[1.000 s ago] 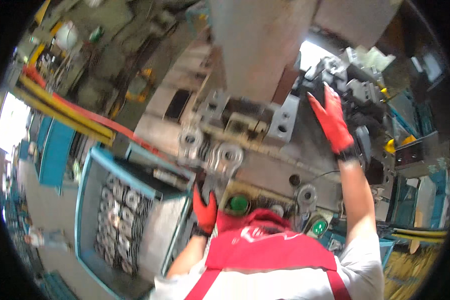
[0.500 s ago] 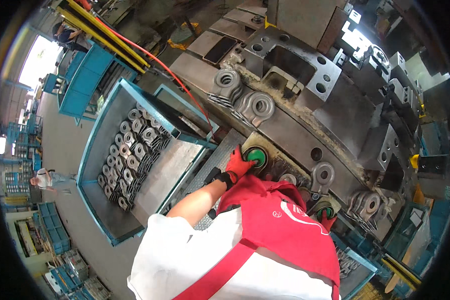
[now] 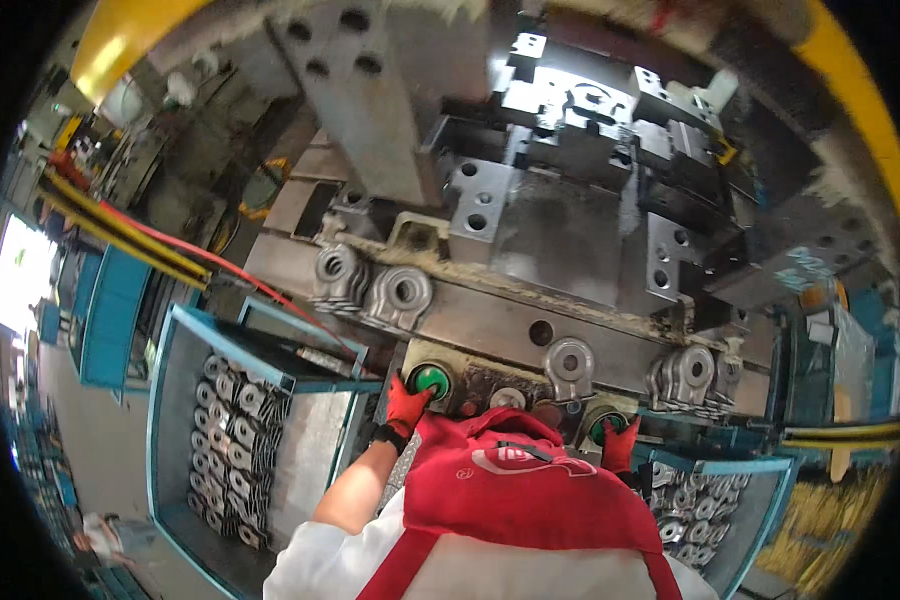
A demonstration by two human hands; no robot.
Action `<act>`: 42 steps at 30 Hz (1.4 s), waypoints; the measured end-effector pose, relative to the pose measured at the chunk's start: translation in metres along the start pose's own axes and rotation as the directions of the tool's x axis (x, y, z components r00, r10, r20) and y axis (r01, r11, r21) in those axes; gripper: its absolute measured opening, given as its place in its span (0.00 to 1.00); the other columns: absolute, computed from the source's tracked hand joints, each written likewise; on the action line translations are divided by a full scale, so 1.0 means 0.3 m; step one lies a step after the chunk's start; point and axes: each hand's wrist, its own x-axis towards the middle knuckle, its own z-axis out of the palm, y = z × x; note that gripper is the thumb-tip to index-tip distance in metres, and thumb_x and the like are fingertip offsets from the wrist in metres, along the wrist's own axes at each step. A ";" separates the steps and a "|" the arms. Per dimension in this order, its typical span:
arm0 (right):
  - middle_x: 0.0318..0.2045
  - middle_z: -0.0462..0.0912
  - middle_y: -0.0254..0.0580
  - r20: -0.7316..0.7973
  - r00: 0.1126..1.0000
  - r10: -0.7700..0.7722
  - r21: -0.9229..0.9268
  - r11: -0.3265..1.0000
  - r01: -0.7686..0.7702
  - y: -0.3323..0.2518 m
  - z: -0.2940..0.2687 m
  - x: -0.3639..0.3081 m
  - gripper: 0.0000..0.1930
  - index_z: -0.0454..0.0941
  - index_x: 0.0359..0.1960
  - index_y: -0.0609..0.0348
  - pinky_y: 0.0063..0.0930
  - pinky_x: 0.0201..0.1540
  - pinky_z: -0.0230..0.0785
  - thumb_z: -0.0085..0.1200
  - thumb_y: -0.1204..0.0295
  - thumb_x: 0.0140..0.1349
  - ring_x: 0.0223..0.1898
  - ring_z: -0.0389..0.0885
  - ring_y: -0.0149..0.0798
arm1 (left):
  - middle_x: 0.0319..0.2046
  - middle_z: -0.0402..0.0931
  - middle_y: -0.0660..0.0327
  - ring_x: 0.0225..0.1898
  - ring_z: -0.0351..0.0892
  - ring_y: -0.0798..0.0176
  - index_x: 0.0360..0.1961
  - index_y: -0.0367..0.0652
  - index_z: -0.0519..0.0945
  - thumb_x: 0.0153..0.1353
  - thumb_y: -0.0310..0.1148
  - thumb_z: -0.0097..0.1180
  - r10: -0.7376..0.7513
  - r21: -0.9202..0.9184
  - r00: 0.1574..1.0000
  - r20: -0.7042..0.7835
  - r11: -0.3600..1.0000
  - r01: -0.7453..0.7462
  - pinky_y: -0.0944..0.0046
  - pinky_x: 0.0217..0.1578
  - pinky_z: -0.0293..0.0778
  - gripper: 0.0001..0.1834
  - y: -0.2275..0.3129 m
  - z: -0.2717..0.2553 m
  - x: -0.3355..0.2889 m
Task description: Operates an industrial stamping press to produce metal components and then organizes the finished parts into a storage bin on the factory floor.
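My left hand (image 3: pixel 407 403), in a red glove, reaches onto a round green push button (image 3: pixel 431 381), thumb on its face and fingers at its rim. My right hand (image 3: pixel 620 447), gloved in red too, has its thumb on a second green push button (image 3: pixel 600 430), with the other fingers apart from it. Both buttons sit at the front of a large metal press. Between them are a pale round knob (image 3: pixel 507 399) and small red buttons. One flat metal part with a ringed hole (image 3: pixel 570 368) lies on the press ledge just beyond.
Stacked ringed metal parts stand on the ledge at left (image 3: pixel 402 297) and right (image 3: pixel 688 377). Die blocks (image 3: pixel 555 230) rise behind. Blue-framed bins of such parts flank me, at left (image 3: pixel 157 420) and right (image 3: pixel 770 520). A red hose (image 3: pixel 240 275) crosses at left. Another person (image 3: pixel 115 537) is at far left.
My view has swung to the right, bringing the die, the right bin and more of my right hand into sight. Both hands stay at their green buttons.
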 end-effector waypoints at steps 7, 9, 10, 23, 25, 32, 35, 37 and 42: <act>0.52 0.58 0.66 -0.061 0.998 0.009 -0.079 0.997 -0.014 0.011 0.004 0.001 0.45 0.47 0.59 0.64 0.39 0.53 0.55 0.62 0.62 0.42 0.53 0.60 0.57 | 0.53 0.57 0.41 0.54 0.60 0.46 0.58 0.35 0.51 0.36 0.42 0.67 0.002 0.101 0.998 -0.063 0.995 0.004 0.57 0.52 0.59 0.51 0.093 -0.009 -0.024; 0.52 0.58 0.66 -0.054 0.998 0.017 -0.057 0.998 -0.020 0.007 0.006 -0.001 0.45 0.47 0.59 0.64 0.39 0.53 0.55 0.62 0.62 0.42 0.52 0.60 0.58 | 0.53 0.57 0.42 0.54 0.60 0.48 0.57 0.31 0.50 0.37 0.42 0.67 0.017 0.107 0.999 -0.051 0.994 -0.011 0.59 0.53 0.59 0.51 0.077 -0.014 -0.014; 0.52 0.58 0.66 -0.051 0.998 0.027 -0.038 0.999 -0.029 0.005 0.007 -0.002 0.45 0.47 0.59 0.63 0.40 0.52 0.56 0.62 0.62 0.42 0.52 0.61 0.58 | 0.53 0.58 0.42 0.55 0.60 0.51 0.57 0.28 0.50 0.37 0.42 0.67 0.030 0.112 0.999 -0.034 0.993 -0.026 0.61 0.53 0.58 0.52 0.064 -0.016 -0.008; 0.55 0.55 0.64 0.016 0.999 -0.044 0.011 0.999 0.044 0.015 -0.017 -0.003 0.46 0.45 0.60 0.65 0.37 0.56 0.53 0.62 0.62 0.43 0.55 0.58 0.54 | 0.33 0.75 0.46 0.39 0.74 0.46 0.42 0.36 0.72 0.43 0.59 0.52 -0.089 0.773 0.916 0.390 0.572 -0.274 0.55 0.39 0.69 0.36 0.452 -0.183 -0.070; 0.55 0.56 0.63 0.086 0.992 0.096 0.019 0.995 -0.098 -0.074 -0.036 -0.017 0.46 0.45 0.60 0.66 0.36 0.56 0.53 0.61 0.62 0.44 0.55 0.59 0.53 | 0.31 0.75 0.47 0.38 0.75 0.47 0.37 0.39 0.75 0.46 0.59 0.48 0.306 0.603 0.885 0.351 0.649 -0.464 0.55 0.38 0.70 0.31 0.614 -0.186 -0.106; 0.54 0.57 0.63 0.022 1.000 0.001 0.068 0.998 -0.002 -0.066 -0.049 -0.018 0.45 0.46 0.59 0.67 0.35 0.55 0.54 0.61 0.62 0.44 0.55 0.60 0.54 | 0.46 0.67 0.45 0.48 0.66 0.46 0.55 0.38 0.59 0.49 0.45 0.54 0.915 0.067 0.379 0.136 0.373 -0.925 0.57 0.47 0.64 0.35 1.335 0.096 0.025; 0.53 0.59 0.63 0.032 0.999 0.023 0.106 0.994 -0.027 -0.079 -0.053 -0.037 0.45 0.46 0.59 0.67 0.36 0.55 0.54 0.60 0.63 0.44 0.54 0.60 0.54 | 0.45 0.66 0.39 0.50 0.63 0.42 0.57 0.33 0.51 0.46 0.53 0.52 0.885 0.379 0.461 0.060 0.407 -0.831 0.52 0.49 0.61 0.45 1.567 0.279 0.218; 0.53 0.59 0.60 0.051 0.995 0.086 0.182 0.979 -0.094 -0.131 -0.067 -0.064 0.44 0.47 0.59 0.69 0.34 0.57 0.51 0.61 0.65 0.43 0.56 0.57 0.50 | 0.51 0.62 0.42 0.54 0.60 0.45 0.59 0.34 0.48 0.43 0.61 0.50 0.780 0.516 0.624 0.046 0.516 -0.684 0.55 0.53 0.58 0.52 1.681 0.393 0.367; 0.50 0.62 0.63 -0.073 0.991 0.116 0.052 0.992 -0.113 -0.006 -0.024 -0.082 0.44 0.48 0.58 0.67 0.38 0.53 0.56 0.61 0.65 0.41 0.52 0.61 0.57 | 0.53 0.61 0.47 0.53 0.64 0.51 0.62 0.41 0.37 0.36 0.64 0.54 0.399 0.547 0.905 0.148 0.730 -0.411 0.58 0.52 0.61 0.60 1.878 0.609 0.535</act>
